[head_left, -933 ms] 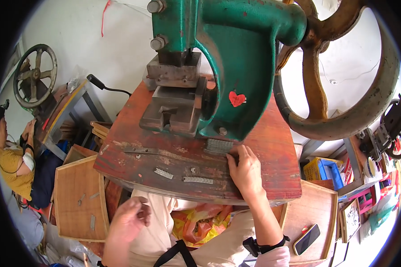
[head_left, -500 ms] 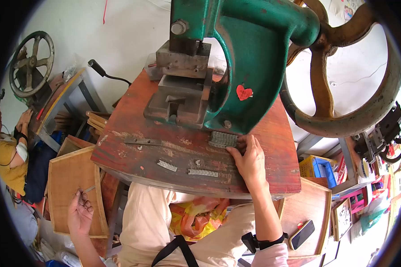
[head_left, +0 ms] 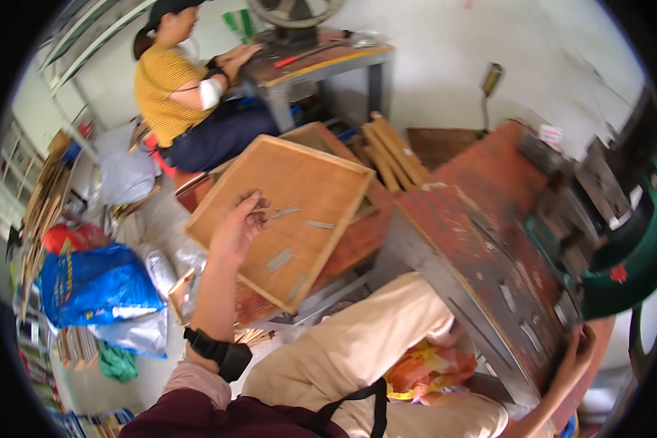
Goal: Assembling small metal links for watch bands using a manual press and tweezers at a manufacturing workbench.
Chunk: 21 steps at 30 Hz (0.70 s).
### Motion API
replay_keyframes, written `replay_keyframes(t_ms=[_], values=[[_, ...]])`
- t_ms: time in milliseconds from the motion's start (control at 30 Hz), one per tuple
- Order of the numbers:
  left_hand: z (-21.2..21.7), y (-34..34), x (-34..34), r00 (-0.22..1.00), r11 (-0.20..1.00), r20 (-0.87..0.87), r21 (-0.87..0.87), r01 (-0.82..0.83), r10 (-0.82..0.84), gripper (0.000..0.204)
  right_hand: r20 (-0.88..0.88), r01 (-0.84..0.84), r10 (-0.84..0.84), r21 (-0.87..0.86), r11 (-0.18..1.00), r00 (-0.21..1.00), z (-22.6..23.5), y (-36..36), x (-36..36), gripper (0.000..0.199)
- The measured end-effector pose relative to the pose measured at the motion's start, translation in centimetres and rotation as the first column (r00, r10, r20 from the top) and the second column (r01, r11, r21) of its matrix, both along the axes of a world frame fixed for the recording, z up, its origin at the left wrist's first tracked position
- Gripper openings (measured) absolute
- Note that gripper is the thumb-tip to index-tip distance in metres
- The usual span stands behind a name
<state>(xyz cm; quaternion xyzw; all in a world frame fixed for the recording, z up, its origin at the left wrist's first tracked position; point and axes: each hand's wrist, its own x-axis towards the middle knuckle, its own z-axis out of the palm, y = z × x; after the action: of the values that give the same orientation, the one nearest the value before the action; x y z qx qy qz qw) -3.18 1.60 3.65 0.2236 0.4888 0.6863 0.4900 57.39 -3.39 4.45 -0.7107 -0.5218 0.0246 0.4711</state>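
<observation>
Left hand [head_left: 237, 226] pinches a thin metal strip [head_left: 281, 212] over the wooden tray [head_left: 343, 175]; it looks light, stiff, sharp-edged, best held edgewise. Right hand [head_left: 577, 350] rests spread on the bench [head_left: 482, 241] edge.

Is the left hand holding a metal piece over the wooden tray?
Yes, the left hand pinches a thin metal piece above the wooden tray, where other strips lie.

Blue plastic bag [head_left: 95, 285] on floor, left.
</observation>
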Motion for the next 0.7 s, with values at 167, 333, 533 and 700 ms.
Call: replay_keyframes(t_ms=[167,333,533,700], values=[[-5.6,-1.7,-5.7,0.886,0.951,-0.456,-0.229,-0.207,0.082,0.025,0.002,0.015,-0.015,-0.059,0.998,1.000,-1.5,0.9,1.0,0.037],[-12.3,-2.7,-5.5,0.622,0.938,-0.750,-0.339,-0.073,-0.223,0.025,-0.028,0.144,-0.145,-0.037,0.989,0.989,-0.3,-0.5,-0.4,0.041],[-12.4,-3.5,-2.3,0.342,0.954,-0.906,-0.289,-0.075,-0.248,0.025,0.000,0.241,-0.241,-0.016,0.970,0.971,-1.4,-1.0,2.4,0.042],[-12.4,-2.9,-2.2,0.136,0.958,-0.952,-0.282,-0.047,-0.274,0.018,-0.048,0.345,-0.345,0.000,0.938,0.937,-0.1,-1.3,1.5,0.042]])
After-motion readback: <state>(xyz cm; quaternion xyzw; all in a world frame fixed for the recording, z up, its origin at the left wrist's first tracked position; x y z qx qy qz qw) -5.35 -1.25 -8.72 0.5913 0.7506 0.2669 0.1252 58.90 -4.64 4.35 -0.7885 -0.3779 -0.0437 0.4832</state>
